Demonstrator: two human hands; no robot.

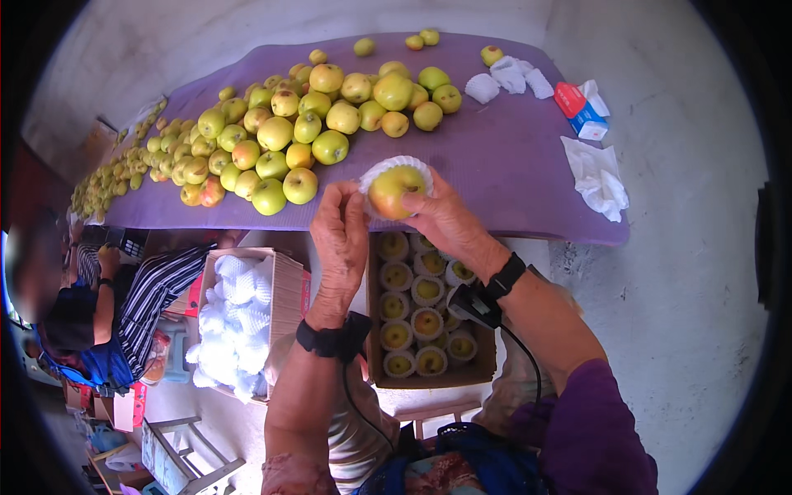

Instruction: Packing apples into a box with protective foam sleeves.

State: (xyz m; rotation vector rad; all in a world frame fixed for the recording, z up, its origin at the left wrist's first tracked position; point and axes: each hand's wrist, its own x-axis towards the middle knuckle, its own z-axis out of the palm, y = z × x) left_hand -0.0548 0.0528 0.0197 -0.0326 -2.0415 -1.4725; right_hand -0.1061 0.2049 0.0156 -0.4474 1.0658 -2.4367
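Both my hands hold one yellow apple [394, 191] partly wrapped in a white foam net sleeve [396, 165] over the near edge of the purple mat [495, 165]. My left hand [340, 235] grips the sleeve's left side with the fingers closed. My right hand [445, 219] cups the apple from the right. Right below them, an open cardboard box [429, 375] holds several apples in foam sleeves [412, 309]. A heap of loose yellow-green apples [289, 132] lies on the mat to the upper left.
A second carton of white foam sleeves [235, 322] stands at my lower left. A seated person in striped clothes [140, 305] is at the far left. Loose foam sleeves [507, 78], a red and blue packet [582, 111] and white tissue [598, 177] lie on the right.
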